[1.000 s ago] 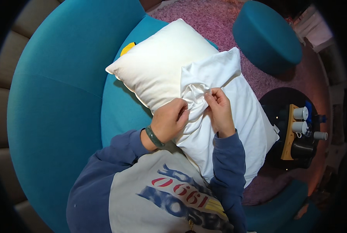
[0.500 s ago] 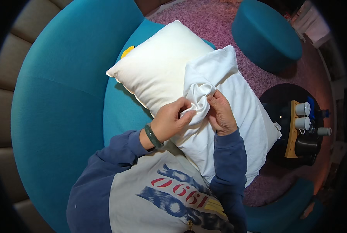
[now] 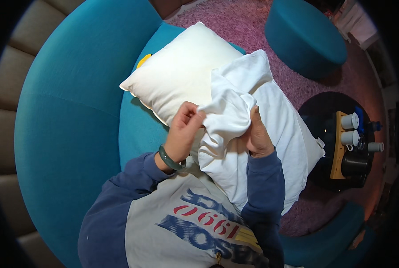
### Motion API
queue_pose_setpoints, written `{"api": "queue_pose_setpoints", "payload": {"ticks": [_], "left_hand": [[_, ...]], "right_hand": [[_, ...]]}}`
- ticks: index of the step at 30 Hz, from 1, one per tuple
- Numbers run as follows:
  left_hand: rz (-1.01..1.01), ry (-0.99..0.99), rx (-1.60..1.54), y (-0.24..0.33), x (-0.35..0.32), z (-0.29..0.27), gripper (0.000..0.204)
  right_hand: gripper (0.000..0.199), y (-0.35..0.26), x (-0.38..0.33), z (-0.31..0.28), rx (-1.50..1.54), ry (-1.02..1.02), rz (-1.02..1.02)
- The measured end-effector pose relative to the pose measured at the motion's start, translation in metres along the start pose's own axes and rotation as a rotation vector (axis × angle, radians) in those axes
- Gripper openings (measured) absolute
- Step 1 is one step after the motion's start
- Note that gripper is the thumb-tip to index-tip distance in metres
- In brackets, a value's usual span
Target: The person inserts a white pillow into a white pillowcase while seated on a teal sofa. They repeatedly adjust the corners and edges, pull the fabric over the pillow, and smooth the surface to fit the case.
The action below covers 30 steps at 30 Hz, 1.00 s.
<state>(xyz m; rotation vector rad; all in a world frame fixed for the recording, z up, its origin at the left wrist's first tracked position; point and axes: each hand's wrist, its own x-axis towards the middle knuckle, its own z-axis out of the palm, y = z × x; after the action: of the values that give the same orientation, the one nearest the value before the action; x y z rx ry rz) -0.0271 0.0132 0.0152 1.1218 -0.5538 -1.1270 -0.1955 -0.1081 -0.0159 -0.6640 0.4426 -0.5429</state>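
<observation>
The left hand (image 3: pixel 181 131) pinches the crumpled white pillowcase (image 3: pixel 228 111), which overlaps the right side of the pillow (image 3: pixel 181 67); the right hand (image 3: pixel 259 136) meets its folds, fingers partly hidden, grip indeterminable. The pillow rests on the sofa (image 3: pixel 137 134), partly blocking a yellow item (image 3: pixel 144 60); the pouf (image 3: pixel 304 38) and table (image 3: pixel 315 105) stand to its right.

The pillow (image 3: pixel 177 67) is cream, the cloth (image 3: pixel 282 134) plain white, sofa (image 3: pixel 83 116) and ottoman (image 3: pixel 304 38) teal, rug (image 3: pixel 288 87) mottled pink-purple, counter (image 3: pixel 317 107) black, bangle (image 3: pixel 167 161) dark green.
</observation>
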Motion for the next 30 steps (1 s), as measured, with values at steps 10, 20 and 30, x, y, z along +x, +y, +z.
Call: {"api": "queue_pose_setpoints", "payload": {"ticks": [10, 20, 30], "left_hand": [[0.299, 0.089, 0.231, -0.007, -0.003, 0.014, 0.011], [0.082, -0.015, 0.354, -0.003, 0.005, 0.007, 0.016], [0.591, -0.106, 1.010, -0.005, 0.009, 0.023, 0.032]], "right_hand": [[0.038, -0.005, -0.007, 0.007, -0.336, 0.057, 0.023], [0.038, -0.003, -0.002, 0.000, 0.060, 0.198, -0.076], [0.035, 0.007, 0.002, -0.010, 0.098, 0.160, -0.028]]}}
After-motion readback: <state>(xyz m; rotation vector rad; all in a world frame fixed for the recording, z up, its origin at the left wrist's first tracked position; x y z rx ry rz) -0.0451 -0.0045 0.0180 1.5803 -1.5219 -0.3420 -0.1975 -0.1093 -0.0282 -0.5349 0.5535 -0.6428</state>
